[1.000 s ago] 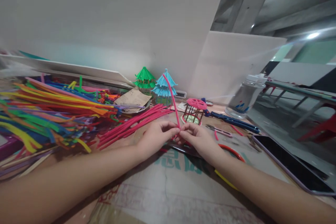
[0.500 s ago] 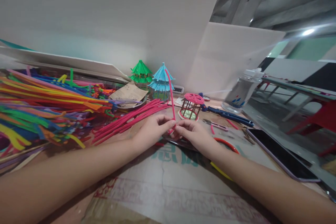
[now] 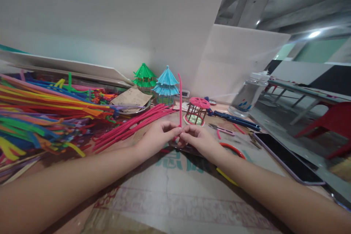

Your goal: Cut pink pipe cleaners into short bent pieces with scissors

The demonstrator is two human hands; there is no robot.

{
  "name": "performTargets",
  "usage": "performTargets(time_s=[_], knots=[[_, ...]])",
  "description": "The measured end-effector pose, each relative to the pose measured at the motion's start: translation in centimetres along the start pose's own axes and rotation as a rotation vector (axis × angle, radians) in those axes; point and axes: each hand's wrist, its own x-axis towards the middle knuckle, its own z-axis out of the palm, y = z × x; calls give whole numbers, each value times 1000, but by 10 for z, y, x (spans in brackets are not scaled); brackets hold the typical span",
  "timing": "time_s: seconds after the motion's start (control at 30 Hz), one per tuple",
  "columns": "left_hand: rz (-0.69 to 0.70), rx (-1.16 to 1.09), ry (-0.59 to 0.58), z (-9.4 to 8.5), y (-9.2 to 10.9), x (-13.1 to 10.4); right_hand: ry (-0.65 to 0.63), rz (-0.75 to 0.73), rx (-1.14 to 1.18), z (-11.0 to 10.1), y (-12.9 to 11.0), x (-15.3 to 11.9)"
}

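Note:
A pink pipe cleaner stands nearly upright between my two hands, its lower end pinched in the fingers. My left hand is closed, thumb and forefinger together on it. My right hand meets it from the other side, fingertips also pinched at the lower end. What the fingertips do there is partly hidden. Just beyond my right hand is a small pavilion frame with brown posts and a pink spoked top. A bundle of pink pipe cleaners lies beside my left hand.
Piles of coloured pipe cleaners fill the left. Behind stand a green pavilion and a blue pavilion. On the right are small scissors, a navy tool, a phone and a clear bottle. Orange-handled pliers or scissors lie under my right arm.
The pink pipe cleaner has swung from a leftward lean to nearly upright. Both hands stay together, and the whole view has shifted slightly.

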Motion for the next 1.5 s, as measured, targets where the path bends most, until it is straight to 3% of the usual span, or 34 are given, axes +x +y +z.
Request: performTargets(time_s=[0.3,0.57,0.8,0.93,1.1,1.27,1.5], knots=[[0,-13,37,-4,-11,7,35,-100,-130,0,7,0],[-11,12,7,-3,-7,5,54,-161,-213,1,5,-1],[-68,45,-8,-1,1,0,159,-246,-464,1,5,-2],[-128,19,-19,0,6,-2,156,-235,-465,2,3,-2],[-102,38,-19,0,6,-3,151,-243,-491,3,0,-4],[-83,-14,-9,0,3,0,102,-268,-639,-1,0,-9],[-123,-77,-88,2,4,1,114,-345,-832,-4,1,-11]])
